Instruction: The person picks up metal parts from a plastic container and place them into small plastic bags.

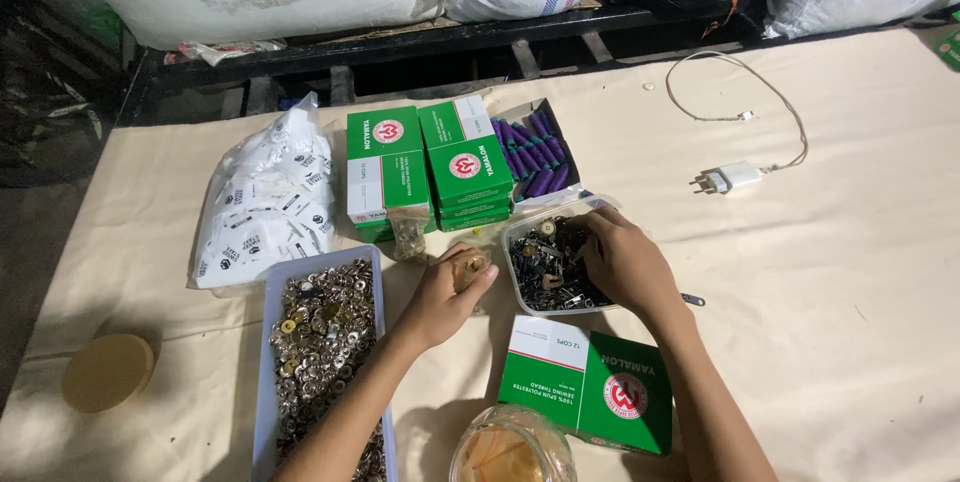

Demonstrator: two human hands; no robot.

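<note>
My left hand (445, 294) is closed around a small clear packet (470, 268) with brownish pieces inside, held just above the cloth between the two tubs. My right hand (622, 260) reaches into a clear square tub (520, 294) of dark metal bits, fingers dipped among them; what the fingers pinch is hidden. A long clear tray (268, 342) full of silver metal buttons lies to the left of my left forearm.
Green-and-white thread boxes (425, 164) are stacked behind, beside an open box of purple spools (535, 154). Another green box (590, 382) and a clear jar (512, 450) lie near me. A bag of white labels (265, 204), a round wooden disc (106, 370), and a white charger (735, 177) rest on the cloth.
</note>
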